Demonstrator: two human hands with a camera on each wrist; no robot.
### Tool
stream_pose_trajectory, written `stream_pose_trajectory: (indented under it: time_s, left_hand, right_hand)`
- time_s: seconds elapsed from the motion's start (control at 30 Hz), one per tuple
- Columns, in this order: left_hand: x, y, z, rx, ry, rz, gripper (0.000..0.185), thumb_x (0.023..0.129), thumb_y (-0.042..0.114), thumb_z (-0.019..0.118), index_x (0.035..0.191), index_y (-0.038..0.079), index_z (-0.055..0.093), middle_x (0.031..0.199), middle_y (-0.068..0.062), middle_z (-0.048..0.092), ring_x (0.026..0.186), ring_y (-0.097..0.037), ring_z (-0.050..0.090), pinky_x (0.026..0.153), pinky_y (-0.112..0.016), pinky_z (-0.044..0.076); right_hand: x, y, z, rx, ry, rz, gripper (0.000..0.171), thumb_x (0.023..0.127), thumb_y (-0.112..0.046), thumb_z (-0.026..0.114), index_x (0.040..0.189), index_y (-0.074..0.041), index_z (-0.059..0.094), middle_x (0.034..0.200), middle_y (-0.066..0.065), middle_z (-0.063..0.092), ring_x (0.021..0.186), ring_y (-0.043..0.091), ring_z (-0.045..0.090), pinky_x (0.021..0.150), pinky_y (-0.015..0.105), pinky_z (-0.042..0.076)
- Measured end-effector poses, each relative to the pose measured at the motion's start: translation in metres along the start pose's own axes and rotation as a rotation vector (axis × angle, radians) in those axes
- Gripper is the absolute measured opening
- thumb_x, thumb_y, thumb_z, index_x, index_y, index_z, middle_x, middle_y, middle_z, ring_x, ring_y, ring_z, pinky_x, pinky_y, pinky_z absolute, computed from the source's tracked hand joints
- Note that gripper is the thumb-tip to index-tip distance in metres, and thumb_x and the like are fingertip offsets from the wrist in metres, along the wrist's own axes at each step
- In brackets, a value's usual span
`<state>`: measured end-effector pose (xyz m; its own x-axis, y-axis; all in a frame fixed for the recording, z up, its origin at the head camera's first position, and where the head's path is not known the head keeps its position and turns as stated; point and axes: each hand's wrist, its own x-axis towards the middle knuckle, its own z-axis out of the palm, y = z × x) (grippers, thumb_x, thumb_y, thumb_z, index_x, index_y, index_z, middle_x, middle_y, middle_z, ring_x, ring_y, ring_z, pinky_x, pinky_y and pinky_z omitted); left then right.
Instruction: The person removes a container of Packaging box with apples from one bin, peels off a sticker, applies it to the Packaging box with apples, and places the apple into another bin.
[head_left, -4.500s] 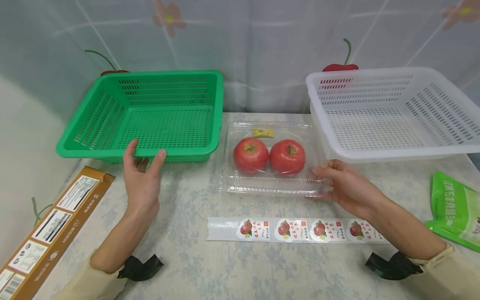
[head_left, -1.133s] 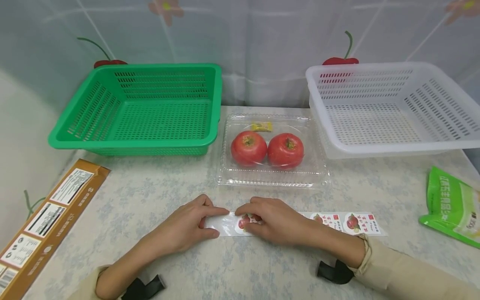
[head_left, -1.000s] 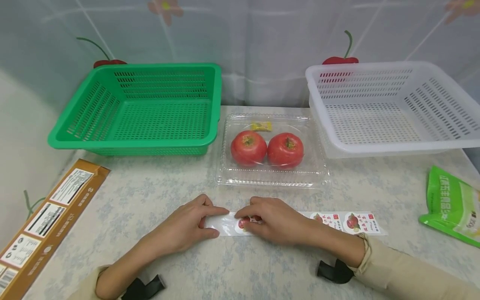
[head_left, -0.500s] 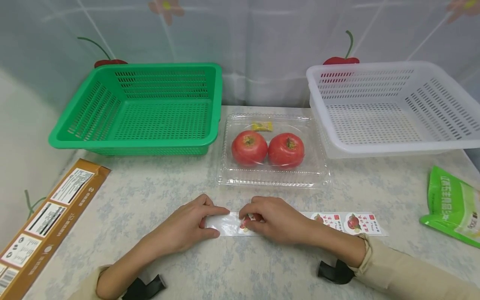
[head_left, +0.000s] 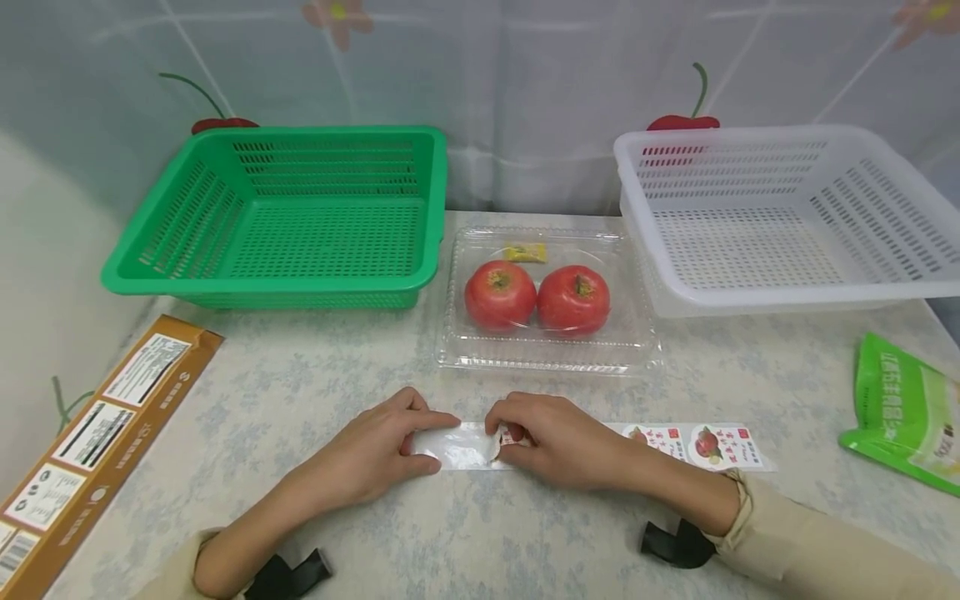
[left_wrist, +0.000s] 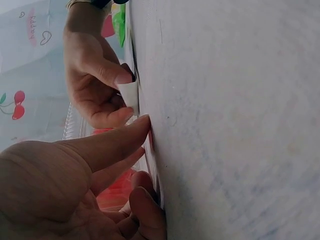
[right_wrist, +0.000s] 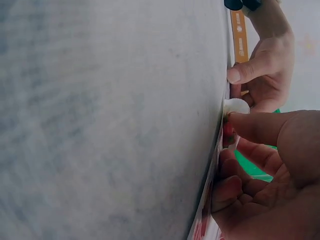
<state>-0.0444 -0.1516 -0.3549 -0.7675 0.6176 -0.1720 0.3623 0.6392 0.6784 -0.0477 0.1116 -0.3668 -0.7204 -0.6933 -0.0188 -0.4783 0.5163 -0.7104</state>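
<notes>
Right hand [head_left: 555, 442] pinching sticker's [left_wrist: 128, 95] lifted edge between thumb and forefinger; left hand [head_left: 378, 450] pressing label strip [head_left: 459, 447], thumb and forefinger spread, gripping nothing. Strip lying on table [head_left: 420, 533] near clear box [head_left: 536, 358]. Possible faults: sticker creasing from sharp curl; strip sliding from slackening left pressure.

The counter [head_left: 450, 533] is surfaced in pale material mottled with grey-blue. Its far edge is backed by a grey, creased hanging [head_left: 540, 92], printed with red cherries [head_left: 682, 122], orange flowers [head_left: 339, 23] and pale lines. The left side is bounded by a whitish surface [head_left: 45, 250], shaded toward the top.
</notes>
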Motion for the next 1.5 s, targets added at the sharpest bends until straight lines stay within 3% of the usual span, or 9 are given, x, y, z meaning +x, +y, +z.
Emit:
stream_pose_trajectory:
  time_s: [0.13, 0.33, 0.53, 0.87, 1.07, 1.27, 1.5]
  left_hand:
    - [0.000, -0.001, 0.000, -0.002, 0.003, -0.003, 0.046, 0.085, 0.015, 0.079, 0.128, 0.019, 0.067, 0.098, 0.009, 0.048, 0.065, -0.001, 0.045, 0.060, -0.024, 0.043]
    - [0.001, -0.001, 0.000, -0.006, 0.000, -0.001, 0.045, 0.085, 0.015, 0.079, 0.128, 0.019, 0.067, 0.098, 0.009, 0.048, 0.065, -0.001, 0.046, 0.062, -0.024, 0.043]
    - [0.002, 0.001, 0.001, -0.005, -0.008, -0.014, 0.045, 0.085, 0.016, 0.080, 0.128, 0.020, 0.067, 0.097, 0.009, 0.048, 0.065, -0.002, 0.045, 0.060, -0.024, 0.043]
    - [0.001, 0.002, 0.000, -0.002, -0.006, -0.036, 0.045, 0.084, 0.016, 0.080, 0.127, 0.017, 0.068, 0.096, 0.009, 0.048, 0.065, -0.002, 0.044, 0.058, -0.024, 0.043]
    - [0.000, 0.002, -0.001, 0.005, -0.001, -0.031, 0.045, 0.084, 0.017, 0.080, 0.128, 0.018, 0.067, 0.098, 0.009, 0.048, 0.065, -0.002, 0.045, 0.059, -0.024, 0.042]
    - [0.000, 0.002, -0.001, -0.002, -0.014, -0.041, 0.046, 0.085, 0.016, 0.079, 0.129, 0.018, 0.066, 0.100, 0.008, 0.048, 0.066, -0.003, 0.046, 0.058, -0.025, 0.043]
    - [0.000, 0.003, -0.001, 0.023, -0.026, -0.037, 0.046, 0.085, 0.015, 0.079, 0.129, 0.018, 0.066, 0.102, 0.008, 0.047, 0.066, -0.003, 0.047, 0.061, -0.025, 0.044]
  right_hand:
    - [0.002, 0.001, 0.000, -0.015, -0.007, -0.008, 0.018, 0.088, -0.003, 0.068, 0.098, -0.017, 0.066, 0.079, -0.013, 0.049, 0.072, 0.005, 0.048, 0.065, 0.024, 0.045]
    - [0.003, 0.000, -0.003, 0.080, -0.015, 0.075, 0.017, 0.093, -0.008, 0.066, 0.086, -0.023, 0.063, 0.073, -0.012, 0.053, 0.069, 0.007, 0.050, 0.062, 0.025, 0.046]
    - [-0.006, -0.004, -0.008, 0.096, 0.025, 0.105, 0.020, 0.092, -0.010, 0.069, 0.083, -0.027, 0.062, 0.081, -0.010, 0.050, 0.070, 0.007, 0.050, 0.063, 0.025, 0.047]
    - [-0.023, -0.012, -0.029, 0.104, 0.063, 0.053, 0.017, 0.093, -0.010, 0.069, 0.087, -0.025, 0.062, 0.078, -0.014, 0.056, 0.067, 0.006, 0.052, 0.058, 0.024, 0.046]
    - [-0.031, -0.011, -0.034, 0.161, 0.089, 0.057, 0.023, 0.091, 0.004, 0.065, 0.089, -0.020, 0.062, 0.073, -0.008, 0.060, 0.061, 0.006, 0.054, 0.052, 0.023, 0.047]
    - [-0.035, -0.014, -0.040, 0.249, 0.174, 0.007, 0.035, 0.085, 0.016, 0.057, 0.087, -0.018, 0.062, 0.069, -0.004, 0.063, 0.055, 0.014, 0.058, 0.048, 0.024, 0.047]
    - [-0.028, -0.018, -0.064, 0.178, 0.433, -0.044, 0.034, 0.080, 0.019, 0.059, 0.089, -0.014, 0.065, 0.078, -0.007, 0.058, 0.063, 0.013, 0.050, 0.052, 0.024, 0.043]
